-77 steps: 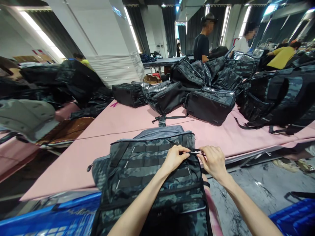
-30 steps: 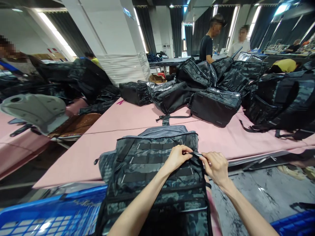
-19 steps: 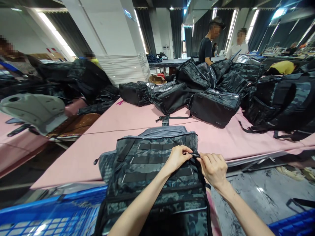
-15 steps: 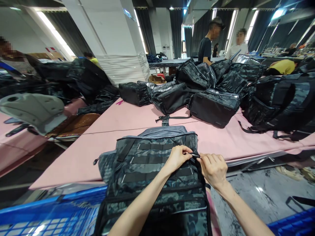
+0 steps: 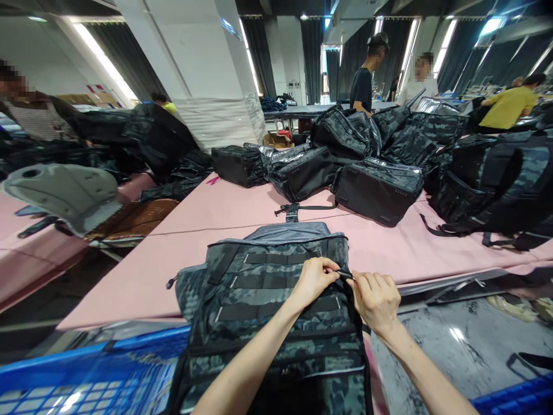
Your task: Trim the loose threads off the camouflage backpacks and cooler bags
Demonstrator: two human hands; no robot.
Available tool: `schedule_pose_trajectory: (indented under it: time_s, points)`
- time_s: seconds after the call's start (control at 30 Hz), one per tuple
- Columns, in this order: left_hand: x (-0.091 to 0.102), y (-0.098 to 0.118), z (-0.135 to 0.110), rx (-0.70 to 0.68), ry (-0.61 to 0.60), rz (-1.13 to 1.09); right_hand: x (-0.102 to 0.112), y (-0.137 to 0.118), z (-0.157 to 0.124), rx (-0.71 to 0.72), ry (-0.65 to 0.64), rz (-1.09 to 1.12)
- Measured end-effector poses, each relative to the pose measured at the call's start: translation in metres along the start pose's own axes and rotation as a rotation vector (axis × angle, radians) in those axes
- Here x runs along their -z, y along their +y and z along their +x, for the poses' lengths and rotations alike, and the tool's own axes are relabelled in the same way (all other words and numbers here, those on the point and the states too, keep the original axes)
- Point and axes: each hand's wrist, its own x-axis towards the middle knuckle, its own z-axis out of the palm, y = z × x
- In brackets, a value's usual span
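A dark camouflage backpack (image 5: 263,294) lies in front of me, partly on the pink table, with rows of black webbing across its face. At its upper right edge, my left hand (image 5: 317,279) pinches a short black strip (image 5: 344,273) of the bag between thumb and fingers. My right hand (image 5: 375,297) is closed on the other end of that strip, just to the right. Only a little of the strip shows between the fingertips, and I cannot tell whether it is a strap or edge binding.
Several black camouflage bags (image 5: 378,190) lie across the far side of the pink table (image 5: 173,253). A large backpack (image 5: 496,184) stands at the right. Blue plastic baskets (image 5: 86,369) are below left and right. A grey chair (image 5: 64,193) stands left. People work behind.
Both hands keep their hold on the strip, which looks slightly turned. The view shifts a little. A person in yellow at the back right has risen from a bent posture.
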Motion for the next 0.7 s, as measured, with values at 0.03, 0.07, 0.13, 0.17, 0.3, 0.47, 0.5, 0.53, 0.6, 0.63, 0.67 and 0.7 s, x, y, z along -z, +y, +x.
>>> schedule_pose_trajectory:
  time_s: [0.03,0.07,0.13,0.17,0.3,0.47,0.5,0.53,0.6,0.63,0.67,0.7]
  points:
    - [-0.0010,0.0004,-0.0005,0.007,0.011,0.007,-0.0004,-0.0011,-0.0003,-0.009,-0.003,-0.007]
    - [-0.0019,0.0008,-0.0009,0.013,0.023,0.016,-0.0010,-0.0023,-0.0005,-0.019,-0.007,-0.014]
    - [-0.0035,0.0011,-0.0014,0.024,0.040,0.029,-0.0028,-0.0044,-0.0010,-0.039,-0.010,-0.021]
    - [-0.0040,0.0010,-0.0013,0.027,0.046,0.032,-0.0041,-0.0050,-0.0013,-0.048,-0.008,-0.018]
    - [-0.0040,-0.0011,-0.0002,0.043,0.038,0.005,-0.0085,-0.0034,-0.0030,-0.111,-0.013,0.093]
    - [-0.0029,-0.0024,0.0007,0.066,0.022,-0.034,-0.0071,0.0014,-0.0062,-0.173,-0.030,0.192]
    - [-0.0029,-0.0021,0.0007,0.064,0.023,-0.032,-0.0063,0.0015,-0.0064,-0.164,-0.030,0.175]
    - [-0.0031,-0.0017,0.0006,0.065,0.026,-0.027,-0.0056,0.0013,-0.0064,-0.154,-0.027,0.157]
    - [-0.0035,-0.0003,0.0002,0.074,0.037,-0.012,-0.0047,0.0001,-0.0060,-0.135,-0.017,0.124]
    - [-0.0038,0.0006,0.0000,0.078,0.043,-0.002,-0.0046,-0.0005,-0.0058,-0.128,-0.012,0.107]
    - [-0.0040,0.0015,-0.0003,0.082,0.049,0.008,-0.0046,-0.0011,-0.0058,-0.123,-0.008,0.090]
    - [-0.0043,0.0023,-0.0006,0.085,0.055,0.017,-0.0047,-0.0015,-0.0059,-0.118,-0.005,0.073]
